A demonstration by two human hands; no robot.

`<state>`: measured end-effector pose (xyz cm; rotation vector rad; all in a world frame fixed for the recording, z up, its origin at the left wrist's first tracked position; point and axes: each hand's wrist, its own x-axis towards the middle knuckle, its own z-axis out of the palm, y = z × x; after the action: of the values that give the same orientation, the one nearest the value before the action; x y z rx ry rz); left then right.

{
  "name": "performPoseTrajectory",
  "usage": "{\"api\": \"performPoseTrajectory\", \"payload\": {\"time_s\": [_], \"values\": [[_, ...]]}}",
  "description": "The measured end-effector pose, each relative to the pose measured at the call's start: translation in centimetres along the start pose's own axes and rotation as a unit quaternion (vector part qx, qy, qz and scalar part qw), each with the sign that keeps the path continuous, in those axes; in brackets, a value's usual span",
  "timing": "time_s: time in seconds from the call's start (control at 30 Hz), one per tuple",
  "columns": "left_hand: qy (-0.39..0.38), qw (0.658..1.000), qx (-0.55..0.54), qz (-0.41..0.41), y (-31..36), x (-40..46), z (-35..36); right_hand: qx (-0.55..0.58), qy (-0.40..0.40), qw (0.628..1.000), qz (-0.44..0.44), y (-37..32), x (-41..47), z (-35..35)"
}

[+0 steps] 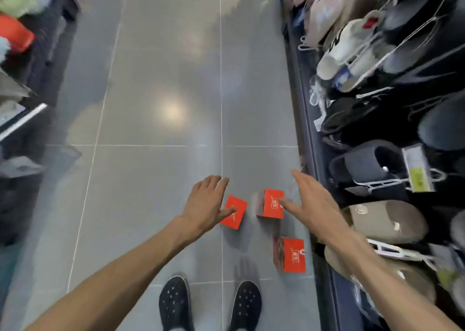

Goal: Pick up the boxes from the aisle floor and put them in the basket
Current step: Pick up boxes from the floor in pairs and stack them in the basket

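Observation:
Three red boxes lie on the grey tiled aisle floor ahead of my feet. My left hand (207,201) hovers open over the left box (235,216), its thumb crossing the box's near-left corner. My right hand (310,200) is spread open beside the middle box (271,205), thumb tip over its right side. The third box (292,255) rests closer to me on the right, under my right forearm's line, untouched. Neither hand holds anything. No basket is in view.
A dark rack of slippers and shoes (377,169) runs along the right edge of the aisle. Shelves with goods (17,36) line the left. My two black shoes (175,303) stand at the bottom. The tiled floor (163,79) stretches ahead.

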<state>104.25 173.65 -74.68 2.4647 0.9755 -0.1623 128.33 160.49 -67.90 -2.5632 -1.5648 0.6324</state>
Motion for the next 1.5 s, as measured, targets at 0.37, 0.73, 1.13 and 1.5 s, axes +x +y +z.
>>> {"api": "performPoseTrajectory", "payload": {"time_s": [0.37,0.73,1.13,1.5], "values": [[-0.108,0.980,-0.045,-0.160,-3.9,5.3,21.9,0.025,-0.024,0.999,0.039,6.1,4.5,17.1],[-0.097,0.987,-0.049,-0.119,-4.6,6.0,21.7,0.036,-0.033,0.995,0.085,7.2,4.5,19.0],[-0.070,0.997,-0.015,0.026,-10.9,2.7,15.9,0.135,-0.033,0.915,0.380,6.3,8.6,28.4],[-0.041,0.996,-0.070,-0.042,-12.6,0.7,9.2,0.152,0.003,0.948,0.281,4.3,7.1,22.5]]}}
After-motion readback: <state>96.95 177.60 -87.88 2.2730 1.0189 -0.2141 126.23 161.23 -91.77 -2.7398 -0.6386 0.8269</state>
